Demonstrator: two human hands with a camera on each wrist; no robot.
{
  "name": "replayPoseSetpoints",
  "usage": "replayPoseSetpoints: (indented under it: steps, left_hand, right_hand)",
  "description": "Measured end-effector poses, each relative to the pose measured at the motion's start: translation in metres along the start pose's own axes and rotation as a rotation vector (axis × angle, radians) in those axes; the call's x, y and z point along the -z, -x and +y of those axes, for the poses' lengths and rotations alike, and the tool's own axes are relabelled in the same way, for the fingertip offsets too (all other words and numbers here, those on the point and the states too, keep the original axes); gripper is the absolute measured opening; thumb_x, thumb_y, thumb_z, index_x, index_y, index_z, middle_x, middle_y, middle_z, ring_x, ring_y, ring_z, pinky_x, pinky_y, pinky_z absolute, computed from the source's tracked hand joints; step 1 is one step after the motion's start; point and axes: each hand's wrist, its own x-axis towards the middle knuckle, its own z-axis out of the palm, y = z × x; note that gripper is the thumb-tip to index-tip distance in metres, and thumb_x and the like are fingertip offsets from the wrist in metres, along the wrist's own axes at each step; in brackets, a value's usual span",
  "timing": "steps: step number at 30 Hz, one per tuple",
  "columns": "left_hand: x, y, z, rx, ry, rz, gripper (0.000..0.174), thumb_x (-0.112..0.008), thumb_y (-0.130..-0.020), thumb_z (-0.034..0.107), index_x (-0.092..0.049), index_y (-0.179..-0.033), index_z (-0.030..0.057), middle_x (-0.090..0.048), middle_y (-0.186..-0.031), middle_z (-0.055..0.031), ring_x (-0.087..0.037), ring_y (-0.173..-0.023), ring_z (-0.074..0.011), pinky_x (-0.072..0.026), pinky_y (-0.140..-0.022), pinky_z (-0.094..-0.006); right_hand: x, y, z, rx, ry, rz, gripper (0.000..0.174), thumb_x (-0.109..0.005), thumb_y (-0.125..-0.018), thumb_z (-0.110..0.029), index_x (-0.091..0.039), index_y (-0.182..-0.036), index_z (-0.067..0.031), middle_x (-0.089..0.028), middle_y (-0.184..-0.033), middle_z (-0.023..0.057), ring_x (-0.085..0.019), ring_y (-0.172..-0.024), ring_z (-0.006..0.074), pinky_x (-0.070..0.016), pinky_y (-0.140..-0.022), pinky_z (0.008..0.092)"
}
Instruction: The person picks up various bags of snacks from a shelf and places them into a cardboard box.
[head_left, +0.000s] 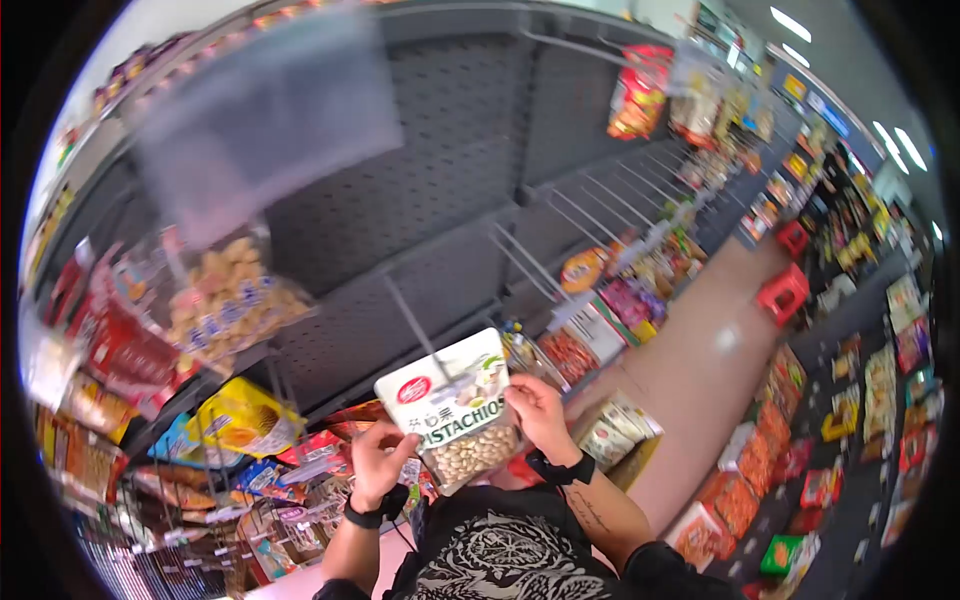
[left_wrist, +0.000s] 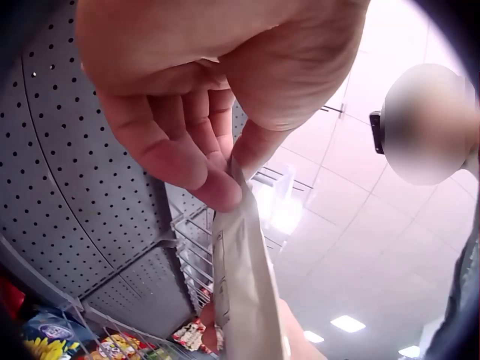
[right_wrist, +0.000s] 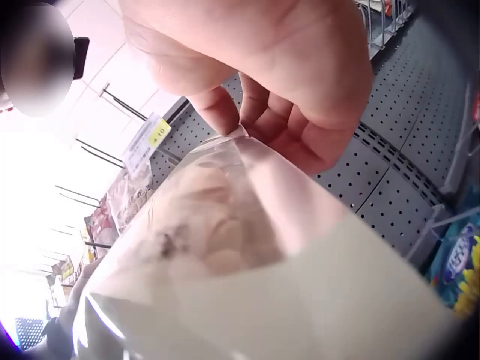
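A white pouch of pistachios (head_left: pixel 455 410) with a clear lower window stands upright in front of the person's chest. The left hand (head_left: pixel 378 462) pinches one side edge of it between thumb and fingers. Seen in the left wrist view, the left hand (left_wrist: pixel 225 90) grips the edge of the pouch (left_wrist: pixel 244 277), which is edge-on there. On the opposite side the right hand (head_left: pixel 540 412) pinches the other edge. In the right wrist view the right hand (right_wrist: pixel 262 82) has the pouch's corner between thumb and curled fingers. A metal hook (head_left: pixel 412 318) overlaps the pouch's top in the head view.
A dark perforated shelf back (head_left: pixel 420 150) rises ahead. Bagged snacks (head_left: pixel 235 300) hang on the left, with a yellow bag (head_left: pixel 245 420) lower down. More bare hooks (head_left: pixel 530 260) stick out to the right. Beyond the aisle floor (head_left: pixel 690 400) are red baskets (head_left: pixel 783 293).
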Motion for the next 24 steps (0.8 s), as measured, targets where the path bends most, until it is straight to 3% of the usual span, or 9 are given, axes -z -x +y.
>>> replayPoseSetpoints:
  steps: [2, 4, 7, 10, 11, 14, 17, 19, 24]
  left_hand:
    - [0.000, 0.007, -0.002, -0.163, -0.174, -0.074, 0.013, -0.073, -0.072, 0.004, -0.061, -0.073, -0.0007, -0.063, -0.068, -0.0059, -0.057, -0.058, -0.0097, -0.0441, -0.054, -0.0230]
    - [-0.010, 0.009, -0.004, -0.338, -0.200, -0.123, 0.011, -0.072, -0.071, 0.001, -0.061, -0.074, -0.0015, -0.064, -0.069, -0.0066, -0.057, -0.058, -0.0101, -0.0437, -0.053, -0.0231]
    - [-0.038, 0.014, -0.019, -0.214, -0.078, -0.219, 0.007, -0.068, -0.075, -0.003, -0.063, -0.079, -0.0034, -0.066, -0.074, -0.0077, -0.060, -0.060, -0.0100, -0.0456, -0.055, -0.0231]
    - [-0.070, 0.017, -0.047, 0.042, -0.092, -0.274, 0.007, -0.068, -0.077, -0.002, -0.065, -0.083, -0.0043, -0.066, -0.075, -0.0084, -0.062, -0.062, -0.0105, -0.0469, -0.057, -0.0231]
    - [-0.074, 0.018, -0.069, -0.010, -0.199, -0.356, 0.009, -0.063, -0.082, -0.003, -0.062, -0.089, -0.0064, -0.066, -0.076, -0.0072, -0.064, -0.067, -0.0131, -0.0507, -0.061, -0.0243]
    - [-0.123, 0.024, -0.074, 0.059, -0.246, -0.470, 0.008, -0.064, -0.081, -0.001, -0.063, -0.086, -0.0073, -0.068, -0.079, -0.0100, -0.066, -0.070, -0.0138, -0.0521, -0.062, -0.0251]
    - [-0.191, 0.032, -0.077, -0.085, -0.251, -0.560, 0.009, -0.069, -0.077, 0.006, -0.064, -0.081, -0.0009, -0.063, -0.070, -0.0106, -0.064, -0.062, -0.0158, -0.0499, -0.058, -0.0269]
    - [-0.233, 0.036, -0.081, -0.116, -0.379, -0.688, 0.013, -0.066, -0.080, 0.009, -0.063, -0.089, 0.0004, -0.063, -0.075, -0.0111, -0.065, -0.066, -0.0199, -0.0500, -0.059, -0.0282]
    - [-0.296, 0.060, -0.087, -0.080, -0.287, -0.659, 0.025, -0.063, -0.081, 0.011, -0.060, -0.105, 0.0033, -0.063, -0.086, -0.0125, -0.064, -0.070, -0.0238, -0.0495, -0.060, -0.0312]
  right_hand:
    - [0.005, 0.015, -0.004, 0.033, -0.019, -0.008, 0.013, -0.055, -0.090, -0.005, -0.058, -0.100, 0.0018, -0.058, -0.082, -0.0011, -0.051, -0.071, 0.0040, -0.0394, -0.060, 0.0195]
    - [0.018, 0.022, 0.018, 0.105, 0.007, 0.032, 0.012, -0.054, -0.090, -0.006, -0.057, -0.099, 0.0012, -0.058, -0.083, -0.0009, -0.051, -0.073, 0.0050, -0.0412, -0.062, 0.0209]
    - [0.051, 0.036, 0.030, -0.077, 0.120, 0.028, 0.014, -0.056, -0.089, -0.009, -0.057, -0.100, 0.0000, -0.058, -0.084, 0.0014, -0.052, -0.072, 0.0067, -0.0449, -0.062, 0.0243]
    - [0.092, 0.058, 0.032, 0.037, 0.264, -0.031, 0.018, -0.058, -0.088, -0.011, -0.057, -0.102, 0.0007, -0.059, -0.085, 0.0051, -0.056, -0.075, 0.0095, -0.0474, -0.064, 0.0258]
    - [0.110, 0.068, 0.023, 0.030, 0.304, -0.073, 0.024, -0.060, -0.087, -0.012, -0.057, -0.107, 0.0004, -0.062, -0.090, 0.0093, -0.060, -0.080, 0.0122, -0.0491, -0.069, 0.0263]
    - [0.169, 0.094, 0.022, -0.120, 0.396, -0.246, 0.027, -0.061, -0.086, -0.008, -0.054, -0.110, 0.0035, -0.062, -0.096, 0.0072, -0.059, -0.088, 0.0101, -0.0498, -0.077, 0.0255]
    - [0.211, 0.117, -0.001, -0.106, 0.518, -0.167, 0.021, -0.063, -0.086, -0.013, -0.063, -0.103, -0.0012, -0.065, -0.089, 0.0053, -0.059, -0.083, 0.0089, -0.0489, -0.071, 0.0260]
    - [0.241, 0.131, 0.008, -0.072, 0.496, -0.116, 0.020, -0.064, -0.085, -0.013, -0.065, -0.102, -0.0024, -0.066, -0.087, 0.0050, -0.060, -0.082, 0.0089, -0.0487, -0.071, 0.0258]
    - [0.316, 0.155, 0.065, -0.337, 0.511, 0.257, 0.019, -0.062, -0.085, -0.011, -0.067, -0.101, -0.0018, -0.069, -0.085, 0.0090, -0.063, -0.076, 0.0130, -0.0495, -0.069, 0.0271]
